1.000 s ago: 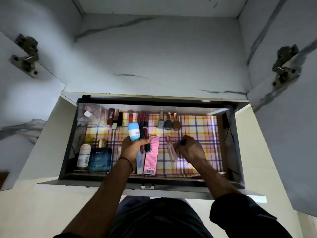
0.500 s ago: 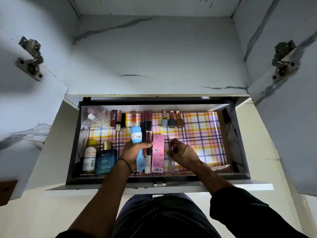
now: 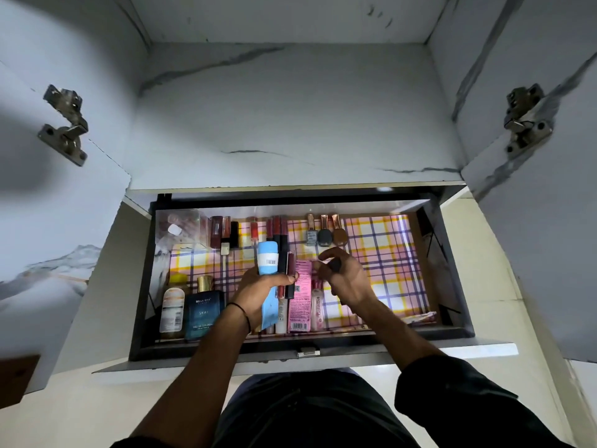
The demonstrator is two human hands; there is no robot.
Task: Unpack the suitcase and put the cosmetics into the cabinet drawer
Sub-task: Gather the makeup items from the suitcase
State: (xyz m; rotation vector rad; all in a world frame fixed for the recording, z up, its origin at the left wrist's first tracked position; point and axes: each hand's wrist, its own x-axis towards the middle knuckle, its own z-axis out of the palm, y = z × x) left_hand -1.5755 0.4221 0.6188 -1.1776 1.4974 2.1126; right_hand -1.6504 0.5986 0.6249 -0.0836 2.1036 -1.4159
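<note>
At the far left corner of the open dark-framed drawer (image 3: 143,286), lined with glossy pink, yellow and purple checked paper, sits a clear hard plastic box (image 3: 181,226). Nearer you are an amber bottle with a white label (image 3: 172,310) and a square blue glass cologne bottle with a gold cap (image 3: 205,313), side by side, caps toward the far side. A row of dark red lipstick tubes (image 3: 223,232) lines the far wall. Your left hand (image 3: 261,292) is curled round a smooth pale blue cylindrical stick (image 3: 267,257), its long axis running near to far and its rounded top pointing far. Slim dark red gloss tubes (image 3: 286,273) are caught in the same grip. Just right of them, a matte pink cardboard carton (image 3: 300,295) lies lengthwise near to far, barcode at the near end, and a slim pink tube (image 3: 318,307) lies parallel beside it. Your right hand (image 3: 347,279) is over that tube, fingers curled, pinching a small dark rounded item (image 3: 334,265) that you cannot identify. Beyond it, three small glass nail polish bottles (image 3: 324,232) line the far wall, copper caps pointing far.
</note>
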